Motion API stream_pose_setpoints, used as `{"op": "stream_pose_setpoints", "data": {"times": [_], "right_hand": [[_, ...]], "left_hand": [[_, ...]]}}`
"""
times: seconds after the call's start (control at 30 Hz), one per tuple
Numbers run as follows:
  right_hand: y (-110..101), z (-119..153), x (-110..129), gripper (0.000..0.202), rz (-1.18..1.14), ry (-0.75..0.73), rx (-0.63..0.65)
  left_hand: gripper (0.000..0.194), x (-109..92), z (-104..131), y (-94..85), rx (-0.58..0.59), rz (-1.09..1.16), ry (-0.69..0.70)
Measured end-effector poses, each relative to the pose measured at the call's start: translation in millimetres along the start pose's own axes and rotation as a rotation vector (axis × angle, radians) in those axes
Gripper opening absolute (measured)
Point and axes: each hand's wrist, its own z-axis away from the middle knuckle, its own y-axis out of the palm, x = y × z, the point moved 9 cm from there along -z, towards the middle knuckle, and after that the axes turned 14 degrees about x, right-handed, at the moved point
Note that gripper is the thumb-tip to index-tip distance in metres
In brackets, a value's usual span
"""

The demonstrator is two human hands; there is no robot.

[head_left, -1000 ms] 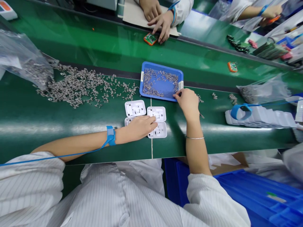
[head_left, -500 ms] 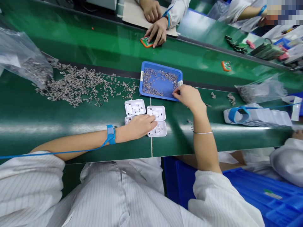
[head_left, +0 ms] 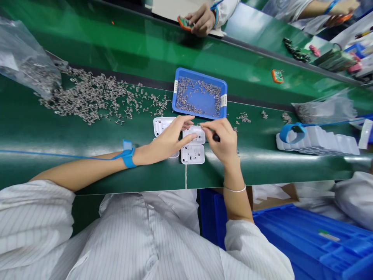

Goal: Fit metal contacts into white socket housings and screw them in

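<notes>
Several white plastic case halves lie on the green bench in front of me; the lower right case (head_left: 192, 154) shows fully. My left hand (head_left: 170, 138) spreads over the left cases, thumb and fingers apart, reaching across the upper right case (head_left: 198, 134). It partly hides the cases under it. My right hand (head_left: 223, 138) is closed at that case's right edge, its fingertips pinching a small metal piece (head_left: 199, 125). A black rounded tool end (head_left: 216, 137) sticks out from the same hand; the tool's kind is hidden. Just beyond lies a blue tray (head_left: 201, 102) with small metal parts.
A heap of metal parts (head_left: 93, 95) spills from a plastic bag (head_left: 26, 58) at left. Stacked white cases (head_left: 317, 140) and another bag (head_left: 326, 107) are at right. A co-worker's hand (head_left: 204, 19) holds an orange-edged board (head_left: 185, 23). Another orange-edged board (head_left: 278, 76) lies beyond.
My right hand has moved from the blue tray left and nearer to me, to the upper right case. My left hand has lifted and spread its fingers. The co-worker's board has moved farther away.
</notes>
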Motion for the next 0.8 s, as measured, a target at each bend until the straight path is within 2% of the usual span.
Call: {"op": "stream_pose_setpoints", "data": {"times": [0.1, 0.23, 0.3, 0.47, 0.67, 0.73, 0.8], "right_hand": [[8, 12, 14, 0.027, -0.023, -0.038, 0.029], [12, 23, 15, 0.022, -0.080, -0.022, 0.026], [13, 27, 13, 0.020, -0.078, 0.010, 0.042], [9, 34, 20, 0.015, -0.012, 0.031, 0.058], [10, 40, 22, 0.009, -0.029, 0.074, 0.051], [12, 43, 17, 0.007, -0.058, 0.140, 0.044], [14, 47, 10, 0.006, -0.123, 0.231, 0.022]], "left_hand": [[0.025, 12, -5, 4.5, 0.074, 0.295, -0.062], [0.023, 20, -3, 14.4, 0.121, 0.397, -0.094], [0.022, 18, -1, 16.1, 0.134, 0.287, -0.079], [0.018, -2, 2, 15.9, 0.161, -0.010, 0.061], [0.021, -15, 7, 20.8, 0.231, -0.215, 0.059], [0.026, -19, 11, 19.1, 0.184, -0.353, 0.049], [0.031, -27, 18, 21.5, 0.120, -0.542, 0.113]]}}
